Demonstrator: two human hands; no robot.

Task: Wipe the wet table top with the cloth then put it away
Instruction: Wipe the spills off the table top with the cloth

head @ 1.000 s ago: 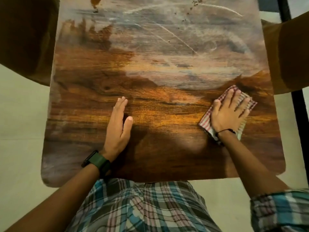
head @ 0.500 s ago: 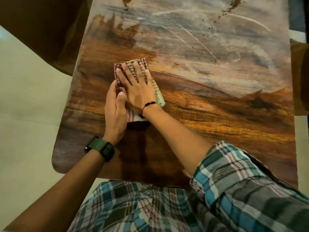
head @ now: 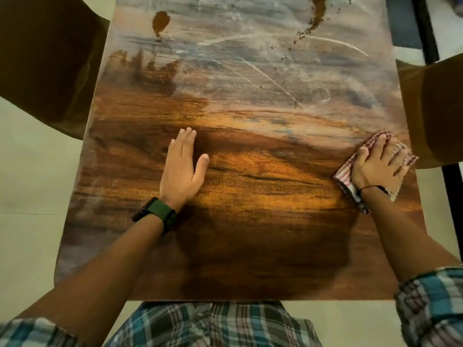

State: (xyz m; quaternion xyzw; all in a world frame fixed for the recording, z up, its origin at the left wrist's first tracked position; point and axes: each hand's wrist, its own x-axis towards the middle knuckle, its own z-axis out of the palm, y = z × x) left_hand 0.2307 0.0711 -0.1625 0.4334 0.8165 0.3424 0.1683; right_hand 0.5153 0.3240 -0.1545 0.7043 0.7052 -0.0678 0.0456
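Most of the view is filled by the wooden table top (head: 250,221), which runs from the person's body to the far edge. Its near half is dark, shiny brown; the far half is covered with a pale, grey, streaky film. On each side of the table there is a brown chair: the left chair (head: 47,63) and the right chair (head: 436,106), both pushed close to the table edges. Below the near edge the checked shirt (head: 213,324) of the person is seen.

The left hand (head: 181,169) lies flat on the wood near the middle, palm down, fingers straight and together, thumb apart, holding nothing. On its wrist is a green watch (head: 157,214).

The right hand (head: 378,166) presses flat on the cloth (head: 347,171), fingers spread over it. This red and white checked cloth is at the right edge of the table, just beside the right chair.

At the far side lie a brown stain (head: 160,21) and some dark crumbs (head: 308,31).
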